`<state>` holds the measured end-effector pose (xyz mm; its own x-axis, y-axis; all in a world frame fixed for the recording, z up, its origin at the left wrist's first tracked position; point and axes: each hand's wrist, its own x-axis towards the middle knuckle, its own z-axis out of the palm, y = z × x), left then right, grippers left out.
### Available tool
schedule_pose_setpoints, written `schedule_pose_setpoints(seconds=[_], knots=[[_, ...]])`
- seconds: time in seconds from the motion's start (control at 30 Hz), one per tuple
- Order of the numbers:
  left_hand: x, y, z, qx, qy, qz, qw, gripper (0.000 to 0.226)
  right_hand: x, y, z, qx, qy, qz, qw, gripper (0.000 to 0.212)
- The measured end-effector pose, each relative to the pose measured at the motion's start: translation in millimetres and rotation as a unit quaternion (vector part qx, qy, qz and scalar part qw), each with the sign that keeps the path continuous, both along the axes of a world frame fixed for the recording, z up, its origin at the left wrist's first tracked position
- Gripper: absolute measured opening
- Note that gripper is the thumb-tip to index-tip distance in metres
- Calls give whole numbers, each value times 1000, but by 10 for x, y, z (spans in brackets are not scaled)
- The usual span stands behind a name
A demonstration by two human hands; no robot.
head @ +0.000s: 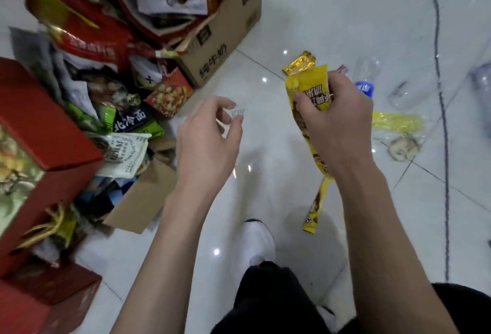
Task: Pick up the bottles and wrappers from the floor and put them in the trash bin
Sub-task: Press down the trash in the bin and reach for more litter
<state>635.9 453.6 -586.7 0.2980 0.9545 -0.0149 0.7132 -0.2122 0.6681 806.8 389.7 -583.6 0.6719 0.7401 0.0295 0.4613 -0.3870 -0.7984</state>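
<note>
On the floor right of the overflowing cardboard box (220, 41), two clear bottles (368, 78) and several wrappers (397, 122) are left, while one yellow wrapper (309, 100) is clamped in right-hand fingers (305, 106); left-hand fingers (233, 122) pinch a clear scrap (237, 112).

**Both bare arms reached out, one grip closed, one pinching**

Both forearms stretched forward from the near edge, bare to the wrist. The left hand (206, 138) hung palm down, fingers curled, thumb and forefinger pinched on a small clear scrap (237, 113). The right hand (336, 118), slightly farther and to the right, had its grip wrapped around a yellow wrapper (309, 89), knuckles up, wrist bent a little inward.
</note>
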Motion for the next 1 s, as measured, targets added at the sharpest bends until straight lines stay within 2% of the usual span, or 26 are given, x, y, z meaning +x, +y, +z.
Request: schedule_pose_setpoints(seconds=[0.17, 0.37, 0.57, 0.67, 0.83, 1.0], knots=[[205, -95, 1561, 12, -20, -36, 999, 15, 100, -229, 1588, 17, 3, -24, 1000, 19], [318, -456, 3609, 23, -33, -77, 996, 14, 79, -678, 3681, 27, 13, -50, 998, 12], [298, -899, 5484, 50, -55, -114, 991, 16, 28, -1164, 5584, 56, 54, -91, 993, 13], [203, -1155, 6306, 68, -69, -134, 986, 20, -45, -1431, 6474, 88, 34, -99, 991, 13], [-69, -1550, 7133, 113, -88, -152, 978, 18, -371, -1894, 7370, 125, -4, -95, 988, 14], [-320, -1792, 7525, 124, -108, -183, 969, 18, -770, -2315, 7624, 134, -25, -118, 984, 16]])
